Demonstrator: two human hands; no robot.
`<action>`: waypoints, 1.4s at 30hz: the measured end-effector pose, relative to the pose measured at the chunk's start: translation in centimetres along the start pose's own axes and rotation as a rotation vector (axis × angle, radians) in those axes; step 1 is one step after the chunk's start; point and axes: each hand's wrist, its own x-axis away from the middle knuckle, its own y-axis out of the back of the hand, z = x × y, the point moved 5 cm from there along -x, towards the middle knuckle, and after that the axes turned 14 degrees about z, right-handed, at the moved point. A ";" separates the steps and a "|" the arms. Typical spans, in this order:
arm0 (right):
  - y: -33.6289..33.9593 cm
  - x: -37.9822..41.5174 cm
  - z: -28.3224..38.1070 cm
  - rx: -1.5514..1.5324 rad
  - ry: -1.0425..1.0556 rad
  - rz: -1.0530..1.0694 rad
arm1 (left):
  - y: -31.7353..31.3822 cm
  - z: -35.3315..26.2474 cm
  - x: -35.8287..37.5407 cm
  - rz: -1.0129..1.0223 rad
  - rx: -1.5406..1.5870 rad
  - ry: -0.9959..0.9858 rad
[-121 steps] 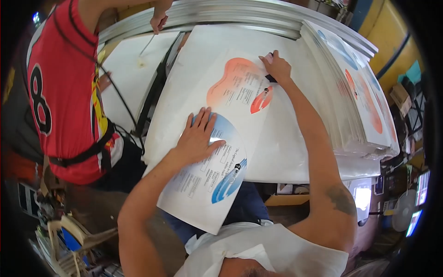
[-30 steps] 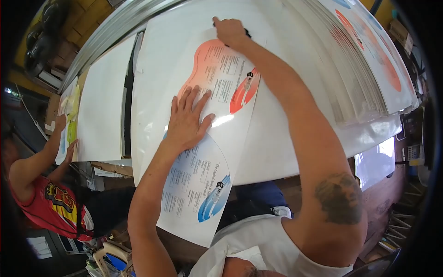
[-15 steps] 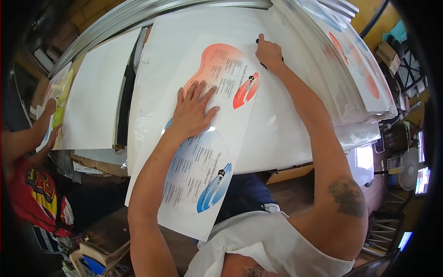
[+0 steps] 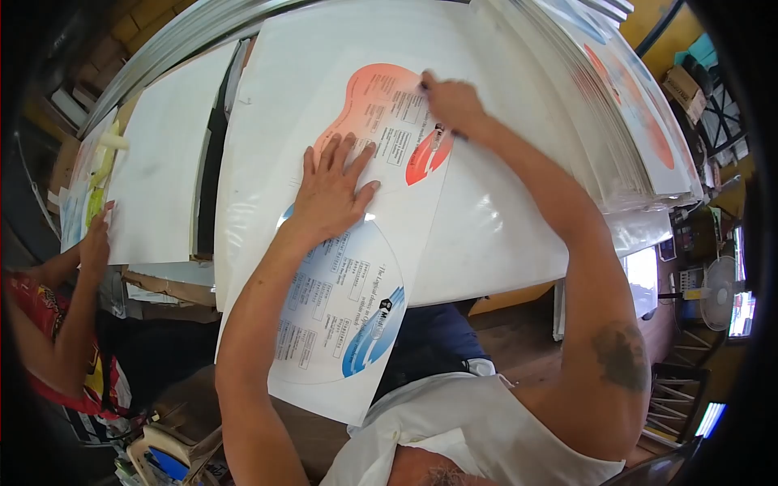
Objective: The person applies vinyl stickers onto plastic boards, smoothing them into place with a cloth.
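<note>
The near end of a long white sheet printed with blue and orange-red shapes [image 4: 409, 212] juts past the near edge of a table covered in glossy white [image 4: 485, 263], close to the person's white sleeveless top [image 4: 454, 409]. Its blue-printed part lies nearer the body than the left hand [image 4: 334, 194], which rests palm down on the sheet with fingers spread, fingertips on the orange print, gripping nothing. Farther off, the right hand [image 4: 455, 107] is curled over the sheet's right side, beside the orange shape, closed around a small dark object [image 4: 424, 85] only partly visible. To the right stands a thick stack of white printed sheets [image 4: 559, 105]; to the left, a large plain white panel [image 4: 162, 154] and a co-worker in red [image 4: 44, 316]. Long silvery metal strips [image 4: 182, 49] run behind.
</note>
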 end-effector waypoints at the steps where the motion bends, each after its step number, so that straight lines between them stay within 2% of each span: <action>1: 0.6 -1.6 -2.0 0.004 -0.031 -0.088 | 0.1 0.1 0.1 0.006 0.001 -0.001; 5: 0.7 -4.9 -5.6 -0.125 -0.019 -0.098 | 0.2 -0.1 0.1 0.015 -0.002 -0.002; 6: 0.4 -5.3 -6.7 -0.212 -0.001 -0.043 | 0.3 0.1 0.1 0.017 0.000 0.000; 9: 0.9 -5.0 -10.2 -0.319 0.154 -0.027 | 0.3 0.1 0.0 0.015 0.016 0.006; 10: 0.9 -4.6 -11.2 -0.471 0.159 -0.054 | 0.3 -0.2 0.0 0.016 0.016 -0.001; 13: 0.5 -4.4 -12.1 -0.556 0.209 0.071 | 0.5 -0.2 -0.1 -0.003 0.000 -0.017; 16: 1.5 -2.6 -12.7 -0.420 0.176 -0.303 | 0.7 -0.3 -0.1 0.011 -0.023 -0.018; 19: 2.3 -0.2 -12.0 -0.170 0.150 -0.491 | 2.1 -1.2 -0.8 0.124 -0.076 0.008; 21: 1.8 0.7 -11.0 -0.119 0.183 -0.490 | 4.1 -3.5 -2.2 0.246 -0.172 0.041; 24: 1.2 0.5 -10.0 -0.019 0.210 -0.395 | 3.1 -6.1 -5.4 -0.004 -0.063 -0.179; 25: 0.7 0.5 -9.7 0.017 0.213 -0.340 | 2.0 -6.7 -6.3 0.005 -0.041 -0.152; 29: 0.8 0.9 -9.4 0.082 0.006 -0.166 | 0.1 -7.6 -8.4 -0.021 -0.056 -0.094; 32: 0.5 0.2 -9.2 0.149 0.086 -0.231 | -0.4 -7.6 -8.1 -0.017 -0.033 -0.100; 35: 0.7 -1.6 -9.4 0.079 0.220 -0.242 | -0.4 -7.6 -8.4 -0.009 -0.029 -0.103; 42: 1.1 -0.1 -9.9 0.083 0.105 -0.160 | -0.2 -7.5 -8.3 -0.013 -0.018 -0.092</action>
